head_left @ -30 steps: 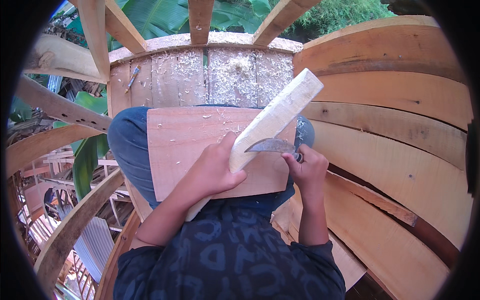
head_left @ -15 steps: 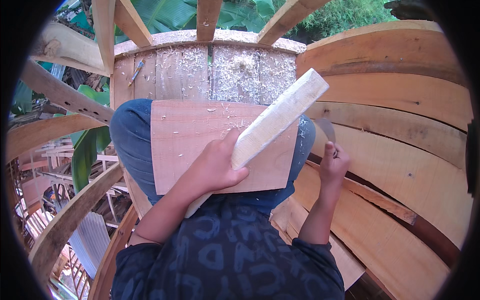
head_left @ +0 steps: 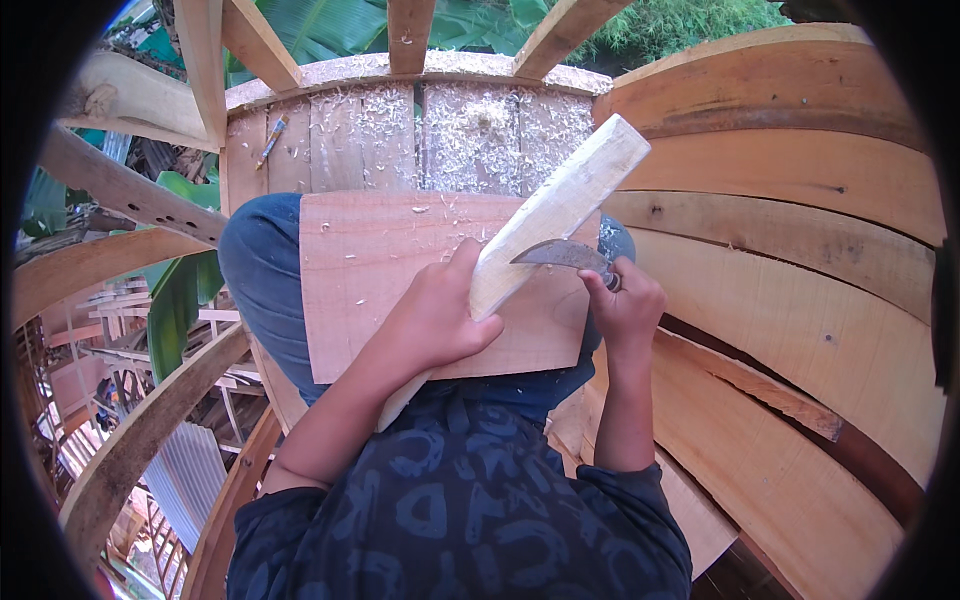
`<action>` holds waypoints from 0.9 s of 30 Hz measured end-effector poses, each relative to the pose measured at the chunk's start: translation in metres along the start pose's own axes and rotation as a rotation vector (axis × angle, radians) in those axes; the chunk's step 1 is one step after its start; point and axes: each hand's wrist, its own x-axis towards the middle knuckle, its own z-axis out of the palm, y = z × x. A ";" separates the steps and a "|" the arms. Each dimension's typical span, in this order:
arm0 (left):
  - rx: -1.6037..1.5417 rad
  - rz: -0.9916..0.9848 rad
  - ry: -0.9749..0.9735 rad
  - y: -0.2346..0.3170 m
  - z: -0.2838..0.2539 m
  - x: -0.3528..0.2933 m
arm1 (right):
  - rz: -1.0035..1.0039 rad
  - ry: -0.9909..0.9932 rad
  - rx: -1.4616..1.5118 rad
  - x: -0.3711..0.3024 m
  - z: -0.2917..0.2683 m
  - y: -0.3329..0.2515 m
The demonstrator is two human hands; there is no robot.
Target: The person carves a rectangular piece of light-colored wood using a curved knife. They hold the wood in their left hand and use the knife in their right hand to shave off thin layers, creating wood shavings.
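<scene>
A long pale piece of wood slants up and to the right across my lap, its near end resting against my shirt. My left hand is wrapped round its lower part. In my right hand is a knife with a curved blade, its handle mostly hidden by the fingers. The blade's tip lies over the middle of the wood; whether it touches cannot be told. Beneath them a flat reddish board lies across my thighs, with a few shavings on it.
Wood shavings cover the plank floor ahead, where a slim pen-like tool lies at the left. Overlapping planks form a curved wall close on my right. Bare curved ribs stand on the left.
My right hand has swung left and slightly inward, bringing the knife blade from beside the right knee to over the wood. My left hand keeps its hold; the wood has shifted slightly.
</scene>
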 end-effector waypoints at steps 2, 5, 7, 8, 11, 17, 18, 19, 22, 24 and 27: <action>0.009 -0.015 -0.016 0.000 0.001 -0.002 | 0.224 0.004 0.102 0.003 -0.002 0.016; -0.002 -0.040 -0.045 0.005 -0.002 -0.006 | 0.355 0.108 0.132 0.017 -0.029 0.053; -0.005 -0.037 -0.053 0.002 0.000 -0.006 | 0.243 -0.007 0.142 0.011 -0.038 0.024; -0.007 -0.036 -0.048 0.002 0.001 -0.010 | 0.191 -0.070 0.143 0.002 -0.038 0.007; 0.002 -0.003 -0.024 0.006 0.000 -0.005 | -0.042 -0.145 0.019 -0.010 -0.023 -0.018; -0.016 -0.042 -0.030 0.004 -0.002 -0.002 | -0.061 -0.094 -0.039 -0.001 -0.007 -0.010; -0.019 -0.061 -0.032 0.005 0.000 -0.002 | -0.071 -0.079 -0.051 0.000 -0.007 -0.008; -0.023 -0.080 -0.035 0.006 0.000 -0.002 | -0.082 -0.065 -0.063 0.001 -0.008 -0.005; 0.040 -0.070 -0.049 0.006 0.001 -0.005 | 0.249 -0.026 0.068 0.011 -0.010 0.025; 0.028 -0.080 -0.074 0.006 0.003 -0.011 | 0.301 0.012 0.086 0.017 -0.034 0.051; 0.036 -0.078 -0.086 0.005 0.003 -0.008 | 0.225 -0.073 0.103 0.006 -0.045 0.030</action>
